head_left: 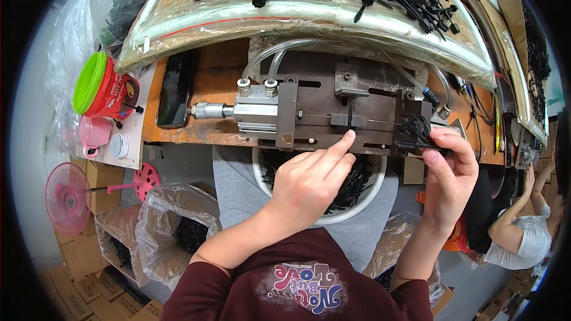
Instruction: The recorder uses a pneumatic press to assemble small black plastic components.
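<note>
My left hand (pixel 309 184) reaches over the front of a dark metal fixture (pixel 380 71), index finger stretched out and the other fingers loosely bent. Its fingertip meets the lower end of a thin black rod (pixel 350 113) at the small grey block (pixel 340 120) in the middle. Whether the finger presses the rod or only rests there, I cannot tell. At the fixture's right end, my right hand (pixel 455 163) pinches a black plastic part (pixel 416 131) with a ridged, knob-like head between thumb and fingers. A thin metal rod runs from the block toward that part.
A silver air cylinder (pixel 256 113) with clear hoses sits at left. Behind, a plastic-wrapped tray (pixel 238 30) bears many black stemmed parts. A white basket (pixel 260 169) of black parts stands below my hands. A phone (pixel 175 92) and red tub (pixel 110 89) lie left; another person (pixel 520 238) is at right.
</note>
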`<act>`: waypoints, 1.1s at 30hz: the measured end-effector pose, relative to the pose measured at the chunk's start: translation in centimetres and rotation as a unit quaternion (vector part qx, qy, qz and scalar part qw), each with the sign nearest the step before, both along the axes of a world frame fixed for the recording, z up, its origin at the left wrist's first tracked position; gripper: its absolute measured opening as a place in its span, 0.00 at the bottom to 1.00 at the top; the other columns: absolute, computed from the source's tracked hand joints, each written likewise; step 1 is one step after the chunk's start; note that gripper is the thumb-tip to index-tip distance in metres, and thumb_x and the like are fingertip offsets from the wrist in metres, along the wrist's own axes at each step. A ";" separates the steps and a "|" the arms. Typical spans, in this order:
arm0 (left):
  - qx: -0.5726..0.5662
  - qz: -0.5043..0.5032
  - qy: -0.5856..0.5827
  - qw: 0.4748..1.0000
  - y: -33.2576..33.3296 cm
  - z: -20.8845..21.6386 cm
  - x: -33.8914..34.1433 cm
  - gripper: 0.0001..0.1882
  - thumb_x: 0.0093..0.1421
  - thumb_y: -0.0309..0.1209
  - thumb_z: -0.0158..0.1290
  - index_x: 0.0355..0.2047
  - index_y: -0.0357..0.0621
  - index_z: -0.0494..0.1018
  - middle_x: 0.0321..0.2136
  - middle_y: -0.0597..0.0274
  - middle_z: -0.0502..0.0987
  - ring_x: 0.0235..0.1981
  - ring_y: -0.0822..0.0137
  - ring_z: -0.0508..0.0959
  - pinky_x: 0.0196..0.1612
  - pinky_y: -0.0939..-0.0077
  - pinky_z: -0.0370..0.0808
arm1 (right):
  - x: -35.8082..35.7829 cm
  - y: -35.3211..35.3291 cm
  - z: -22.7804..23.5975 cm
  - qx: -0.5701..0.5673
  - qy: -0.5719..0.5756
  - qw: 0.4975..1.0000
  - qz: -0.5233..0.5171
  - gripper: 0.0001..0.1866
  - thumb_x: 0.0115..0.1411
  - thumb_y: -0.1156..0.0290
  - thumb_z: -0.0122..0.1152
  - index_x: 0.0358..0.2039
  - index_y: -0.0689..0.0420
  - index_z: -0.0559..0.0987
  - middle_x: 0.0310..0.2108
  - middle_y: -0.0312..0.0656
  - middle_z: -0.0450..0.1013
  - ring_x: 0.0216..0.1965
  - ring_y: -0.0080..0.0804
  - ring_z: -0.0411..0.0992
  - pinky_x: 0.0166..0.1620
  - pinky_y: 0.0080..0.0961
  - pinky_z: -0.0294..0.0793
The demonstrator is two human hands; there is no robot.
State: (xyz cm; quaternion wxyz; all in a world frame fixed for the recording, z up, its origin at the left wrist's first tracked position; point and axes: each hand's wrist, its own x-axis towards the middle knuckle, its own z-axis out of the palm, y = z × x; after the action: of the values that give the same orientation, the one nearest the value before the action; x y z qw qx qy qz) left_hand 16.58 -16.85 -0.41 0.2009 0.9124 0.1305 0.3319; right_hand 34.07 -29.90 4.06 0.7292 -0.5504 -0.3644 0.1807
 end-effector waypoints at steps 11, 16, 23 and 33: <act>0.030 0.021 0.035 0.999 0.4 0.7 0.6 0.12 0.44 0.25 0.65 0.31 0.41 0.79 0.48 0.58 0.80 0.24 0.67 0.80 0.30 0.77 0.75 | -0.9 -1.0 -0.3 -0.020 -0.050 0.998 -0.021 0.16 0.46 0.90 0.66 0.37 0.66 0.80 0.41 0.50 0.76 0.44 0.33 0.75 0.51 0.26 0.72; 0.030 0.024 0.043 0.998 0.4 0.8 0.7 0.12 0.44 0.25 0.65 0.31 0.42 0.79 0.48 0.58 0.80 0.24 0.67 0.80 0.30 0.77 0.75 | -0.8 -0.8 -0.5 -0.030 -0.133 0.990 -0.038 0.15 0.43 0.91 0.66 0.33 0.65 0.81 0.38 0.49 0.78 0.42 0.34 0.76 0.47 0.26 0.74; -0.037 -0.009 0.044 0.998 0.6 1.2 0.3 0.18 0.44 0.24 0.67 0.38 0.40 0.79 0.48 0.56 0.80 0.26 0.70 0.81 0.30 0.80 0.76 | -1.1 -0.5 -0.4 -0.016 -0.212 0.977 -0.030 0.13 0.40 0.90 0.67 0.28 0.64 0.82 0.31 0.46 0.79 0.35 0.35 0.76 0.40 0.27 0.74; -0.406 -0.192 -0.040 0.893 1.5 4.1 -1.6 0.23 0.41 0.20 0.69 0.42 0.36 0.81 0.33 0.53 0.82 0.29 0.68 0.80 0.32 0.78 0.77 | -1.4 -0.5 -0.6 -0.019 -0.218 0.975 0.046 0.12 0.38 0.87 0.69 0.26 0.62 0.82 0.29 0.44 0.80 0.36 0.38 0.77 0.40 0.29 0.74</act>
State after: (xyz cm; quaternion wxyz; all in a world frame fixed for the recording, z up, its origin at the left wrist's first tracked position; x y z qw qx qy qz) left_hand 15.00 -15.39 3.69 0.6183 0.7448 0.0679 0.2414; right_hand 32.68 -30.45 3.44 0.6123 -0.5732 -0.5358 0.0969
